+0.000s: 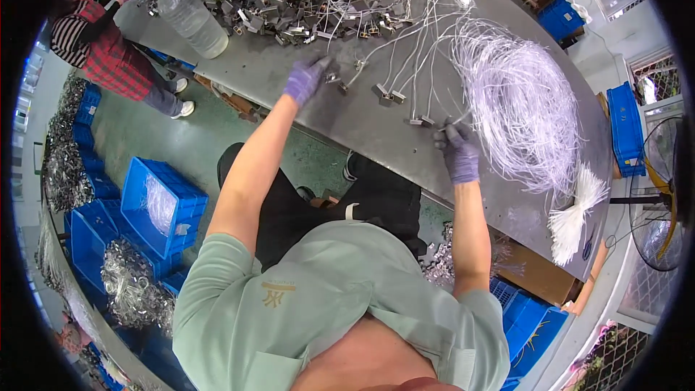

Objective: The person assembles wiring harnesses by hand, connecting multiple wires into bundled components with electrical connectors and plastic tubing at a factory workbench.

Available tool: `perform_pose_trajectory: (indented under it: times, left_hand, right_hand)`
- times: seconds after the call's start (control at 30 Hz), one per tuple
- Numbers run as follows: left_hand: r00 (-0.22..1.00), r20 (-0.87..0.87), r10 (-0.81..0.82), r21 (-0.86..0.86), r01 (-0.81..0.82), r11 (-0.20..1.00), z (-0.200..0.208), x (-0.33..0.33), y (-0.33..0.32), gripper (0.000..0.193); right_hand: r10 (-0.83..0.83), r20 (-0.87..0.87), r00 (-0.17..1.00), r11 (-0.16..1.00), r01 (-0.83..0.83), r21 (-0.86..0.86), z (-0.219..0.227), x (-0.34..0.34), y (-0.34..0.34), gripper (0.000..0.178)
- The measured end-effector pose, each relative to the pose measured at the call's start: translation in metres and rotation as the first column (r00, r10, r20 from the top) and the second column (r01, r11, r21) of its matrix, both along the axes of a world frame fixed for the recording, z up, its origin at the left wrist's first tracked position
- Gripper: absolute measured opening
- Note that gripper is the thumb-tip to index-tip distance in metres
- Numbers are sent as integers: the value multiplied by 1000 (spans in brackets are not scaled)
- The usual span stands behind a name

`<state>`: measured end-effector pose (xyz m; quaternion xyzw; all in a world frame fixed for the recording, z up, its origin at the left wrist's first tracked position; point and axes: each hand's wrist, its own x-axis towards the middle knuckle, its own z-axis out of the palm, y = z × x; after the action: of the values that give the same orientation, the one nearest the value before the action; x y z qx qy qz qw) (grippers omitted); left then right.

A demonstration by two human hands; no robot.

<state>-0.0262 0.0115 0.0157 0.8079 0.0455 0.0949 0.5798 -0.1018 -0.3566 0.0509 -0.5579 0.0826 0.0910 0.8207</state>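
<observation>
Grey tabletop (369, 134): white wires (427, 29) stretch lengthwise away, metal clips (381, 91) at near ends.

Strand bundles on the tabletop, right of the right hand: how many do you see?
2: a large, loose translucent heap just right of the right hand, and a smaller white bundle near the table's right end. More could be hidden beneath the heap.

The gloves (462, 159) are purple, the tabletop (380, 134) is grey, and the loose wires (517, 101) are whitish. One apron (119, 72) is red (with dark checks), the plastic crates (194, 210) are blue.
</observation>
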Motion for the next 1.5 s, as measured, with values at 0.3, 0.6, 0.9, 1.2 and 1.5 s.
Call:
perform_pose_trajectory:
  times: [0.3,0.6,0.9,1.2,1.5]
  left_hand:
    - [985,-121,-123,-235,92,968,47,-160,9,30]
    - [883,-462,-85,-283,-56,957,65,-335,50,27]
    - [851,-508,135,-19,-168,986,30,-402,90,24]
    - [882,-444,160,9,-174,985,28,-394,101,27]
    - [859,-511,17,-15,-28,1000,36,-382,92,32]
  right_hand:
    - [443,-76,893,896,-440,53,10,26,138,36]
    - [423,4,906,859,-403,317,7,66,237,36]
    - [50,154,987,975,-82,207,22,99,223,30]
    - [-59,247,967,969,-5,248,50,97,188,30]
    - [-39,217,975,971,-15,238,49,90,169,31]
